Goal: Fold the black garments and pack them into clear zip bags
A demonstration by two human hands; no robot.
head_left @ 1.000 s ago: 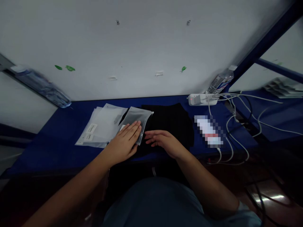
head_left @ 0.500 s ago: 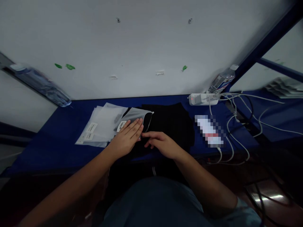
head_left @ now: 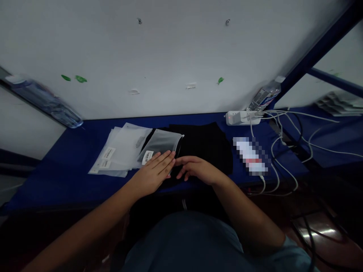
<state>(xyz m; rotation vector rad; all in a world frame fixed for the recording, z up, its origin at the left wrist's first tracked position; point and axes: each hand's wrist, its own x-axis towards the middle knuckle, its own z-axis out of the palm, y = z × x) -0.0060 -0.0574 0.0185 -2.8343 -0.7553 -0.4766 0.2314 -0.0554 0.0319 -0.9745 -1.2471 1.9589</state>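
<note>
A frosted plastic zip bag [head_left: 163,141] with a barcode label [head_left: 148,156] lies in front of me, with something dark showing through it. My left hand [head_left: 154,170] rests flat on its near part, fingers stretched and side by side. At the bag's right edge, my right hand [head_left: 198,170] touches near my left fingertips. Its index finger is extended and the other fingers are loosely bent; the thumb is hidden. Folded black cloth [head_left: 204,141] lies under and to the right of the bag. More frosted bags [head_left: 120,145] with labels overlap to the left.
The blue table [head_left: 62,170] meets a white wall. A phone [head_left: 251,156], partly pixelated, lies right of the cloth on a cable. Behind it are a white power strip [head_left: 242,118], tangled white cables and a plastic bottle [head_left: 268,94]. Another bottle [head_left: 45,102] leans at left.
My left hand has slid slightly toward me and to the right over the bag, uncovering more of it. The bag's right opening looks flatter. My right hand has shifted slightly right.
</note>
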